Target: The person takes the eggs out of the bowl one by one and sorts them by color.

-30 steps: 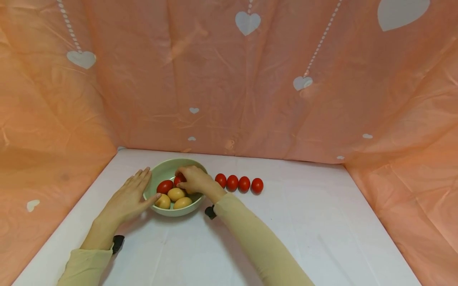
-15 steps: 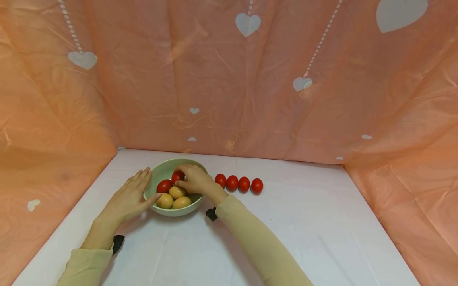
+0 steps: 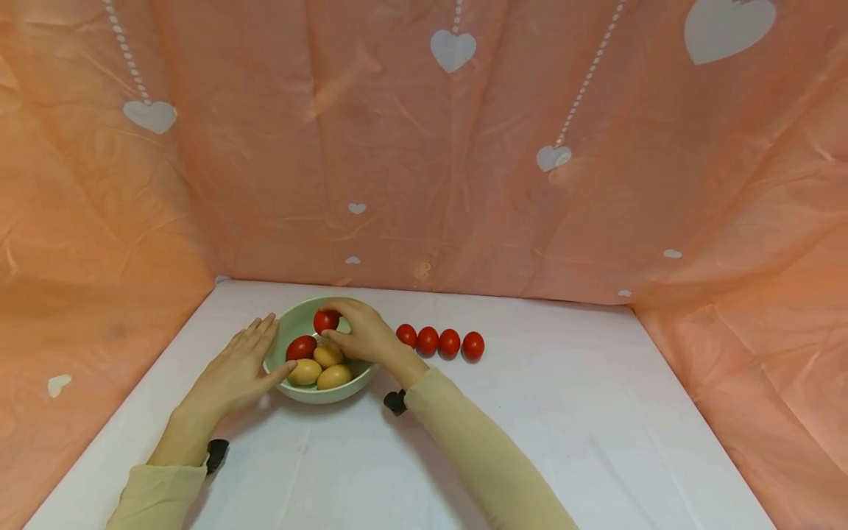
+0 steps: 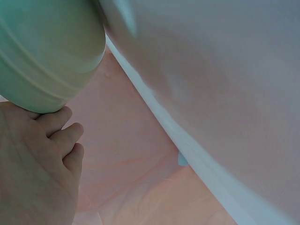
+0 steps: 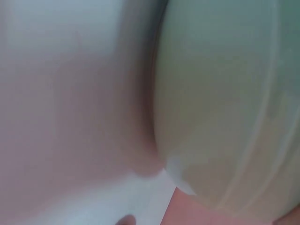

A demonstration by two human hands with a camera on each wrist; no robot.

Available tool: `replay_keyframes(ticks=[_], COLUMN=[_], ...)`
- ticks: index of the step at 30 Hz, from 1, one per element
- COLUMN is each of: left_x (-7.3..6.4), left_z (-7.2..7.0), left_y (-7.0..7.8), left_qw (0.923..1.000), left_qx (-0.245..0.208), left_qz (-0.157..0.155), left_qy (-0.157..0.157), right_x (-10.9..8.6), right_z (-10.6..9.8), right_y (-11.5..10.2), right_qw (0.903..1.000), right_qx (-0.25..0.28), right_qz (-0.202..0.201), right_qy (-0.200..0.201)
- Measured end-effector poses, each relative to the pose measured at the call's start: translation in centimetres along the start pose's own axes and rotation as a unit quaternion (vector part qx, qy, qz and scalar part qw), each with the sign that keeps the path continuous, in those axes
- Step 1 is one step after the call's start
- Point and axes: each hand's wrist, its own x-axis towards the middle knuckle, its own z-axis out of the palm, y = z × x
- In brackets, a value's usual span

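A pale green bowl [image 3: 321, 396] stands on the table at centre-left in the head view. My right hand [image 3: 364, 335] reaches over its right rim, pinching a small red oval tomato [image 3: 326, 322] between thumb and fingers. Another tomato [image 3: 301, 347], darker red, lies in the bowl beside several yellow-brown oval things [image 3: 334, 377] that look like small potatoes. With fingers stretched out, my left hand [image 3: 235, 372] rests at the bowl's left rim. The left wrist view shows these fingers [image 4: 61, 133] below the bowl's side [image 4: 51, 56].
Right of the bowl, several tomatoes [image 3: 449, 344] form a row on the white table [image 3: 563, 412]. An orange cloth [image 3: 397, 147] with pale hearts encloses the back and both sides. The bowl's wall [image 5: 225, 103] fills much of the right wrist view.
My right hand has lifted the tomato slightly up and back from among the others, so more of it shows. The yellow-brown things have shifted a little. My left hand keeps its place.
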Motion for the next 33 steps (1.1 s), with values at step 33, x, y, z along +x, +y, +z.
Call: replay_keyframes(ticks=[33], left_x=[0.0], left_z=[-0.1], left_y=[0.1], left_qw=[1.0], left_qx=[-0.001], left_qz=[0.005], left_qy=[0.005], right_x=[-8.7], right_z=[-4.0], right_y=[4.3], right_qw=[0.9737], right_qx=[0.069], right_qz=[-0.026], right_qy=[0.216])
